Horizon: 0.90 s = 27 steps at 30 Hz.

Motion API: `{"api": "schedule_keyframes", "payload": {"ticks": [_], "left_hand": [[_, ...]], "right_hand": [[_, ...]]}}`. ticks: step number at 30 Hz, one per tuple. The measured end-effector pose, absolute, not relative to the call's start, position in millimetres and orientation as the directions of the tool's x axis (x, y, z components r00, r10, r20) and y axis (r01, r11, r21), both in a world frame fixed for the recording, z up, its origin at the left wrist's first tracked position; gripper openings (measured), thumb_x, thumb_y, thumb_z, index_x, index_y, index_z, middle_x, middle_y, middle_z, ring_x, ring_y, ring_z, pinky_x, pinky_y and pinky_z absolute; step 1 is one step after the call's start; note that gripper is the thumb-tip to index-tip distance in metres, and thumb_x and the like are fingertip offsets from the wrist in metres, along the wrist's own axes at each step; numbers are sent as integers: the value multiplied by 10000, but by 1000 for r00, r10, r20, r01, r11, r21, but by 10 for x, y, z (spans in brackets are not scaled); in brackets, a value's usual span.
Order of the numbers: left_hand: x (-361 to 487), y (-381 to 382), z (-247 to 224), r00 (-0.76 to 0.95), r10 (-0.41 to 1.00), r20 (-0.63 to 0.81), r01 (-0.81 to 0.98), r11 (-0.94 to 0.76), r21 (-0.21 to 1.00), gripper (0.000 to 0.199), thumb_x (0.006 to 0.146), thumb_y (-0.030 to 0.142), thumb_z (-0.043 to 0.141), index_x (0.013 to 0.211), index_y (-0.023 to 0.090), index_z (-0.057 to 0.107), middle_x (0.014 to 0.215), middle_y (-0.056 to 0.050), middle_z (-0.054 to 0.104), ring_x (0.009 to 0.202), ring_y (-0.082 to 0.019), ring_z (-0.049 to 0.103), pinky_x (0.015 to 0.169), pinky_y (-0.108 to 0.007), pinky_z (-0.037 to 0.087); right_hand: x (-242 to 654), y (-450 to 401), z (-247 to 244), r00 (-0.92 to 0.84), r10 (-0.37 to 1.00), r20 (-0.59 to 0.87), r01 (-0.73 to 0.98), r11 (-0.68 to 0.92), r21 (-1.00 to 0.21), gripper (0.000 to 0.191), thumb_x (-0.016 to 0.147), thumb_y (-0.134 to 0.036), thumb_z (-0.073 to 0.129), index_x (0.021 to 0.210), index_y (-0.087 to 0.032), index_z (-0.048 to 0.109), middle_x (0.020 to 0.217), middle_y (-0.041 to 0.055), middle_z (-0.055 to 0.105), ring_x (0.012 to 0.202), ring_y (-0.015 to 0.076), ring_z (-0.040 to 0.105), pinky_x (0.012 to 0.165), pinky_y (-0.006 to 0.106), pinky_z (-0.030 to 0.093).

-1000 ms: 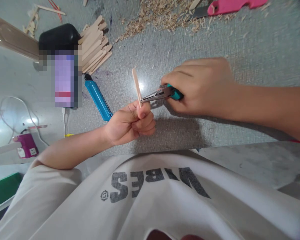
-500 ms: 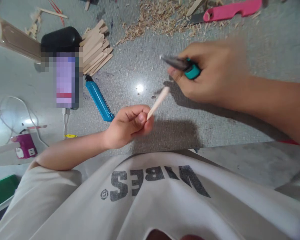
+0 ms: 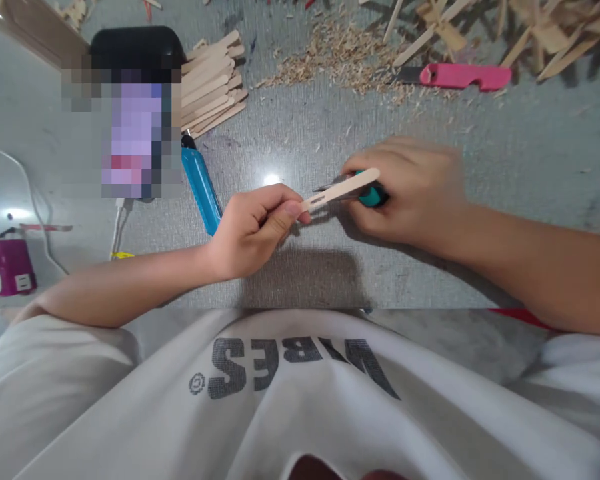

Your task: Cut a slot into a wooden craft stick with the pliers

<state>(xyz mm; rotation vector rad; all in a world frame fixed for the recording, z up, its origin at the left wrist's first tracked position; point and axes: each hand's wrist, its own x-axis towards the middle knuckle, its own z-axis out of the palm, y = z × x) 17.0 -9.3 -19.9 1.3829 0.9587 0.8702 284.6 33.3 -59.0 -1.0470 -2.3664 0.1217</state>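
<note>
Your left hand [image 3: 253, 230] pinches one flat pale wooden stick [image 3: 341, 189] by its end, over open grey floor near your lap. Your right hand [image 3: 405, 193] is wrapped tight round one pair of teal-handled pliers [image 3: 367, 195], touching the stick. Half a second ago they were apart. One blue utility knife [image 3: 200, 190] lies left; one pink one [image 3: 460, 75] lies beyond.

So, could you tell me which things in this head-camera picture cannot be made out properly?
- Pliers: jaws hidden behind the wooden stick; handles inside the right hand, which is motion-blurred.
- Stick's near end: covered by the left hand fingers.
- Pixelated object beside the stick pile: blurred out, unidentifiable.
- Purple device: cut off by the left edge.
- Stick structures: cut off by the top edge.
</note>
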Motion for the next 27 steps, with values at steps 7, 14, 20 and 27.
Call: {"api": "schedule_keyframes", "payload": {"ticks": [7,14,20,27], "left_hand": [[176,-76,-249,441,897,-23,11,20,1000,382,1161,400,628,865,187,742,575,27,547,481,-91,441,496,-235,350],[173,-88,-239,503,863,-40,-35,67,997,463,1172,577,605,904,209,691,566,27,571,458,-106,487,489,-246,375],[177,-132,-247,605,794,-52,-88,131,987,479,1174,670,552,996,229,610,600,13,653,467,-114,555,499,-239,414],[215,-258,-258,651,751,-115,-147,274,950,451,1172,702,528,1079,263,480,769,-67,805,538,-133,635,520,-238,518]], "right_hand": [[2830,314,-585,-557,689,465,633,714,-299,152,888,-289,653,1023,-286,722,873,53,797,790,287,743,749,441,549],[2859,350,-593,-539,756,371,687,649,-325,184,1027,-449,590,1000,-332,728,896,63,811,800,308,732,787,495,589],[2826,370,-640,-507,681,529,657,702,-273,165,960,-452,649,966,-298,709,828,52,790,738,280,712,715,445,584],[2776,315,-589,-529,712,462,630,694,-348,132,938,-319,633,1061,-297,674,918,69,797,837,314,740,803,481,570]]}}
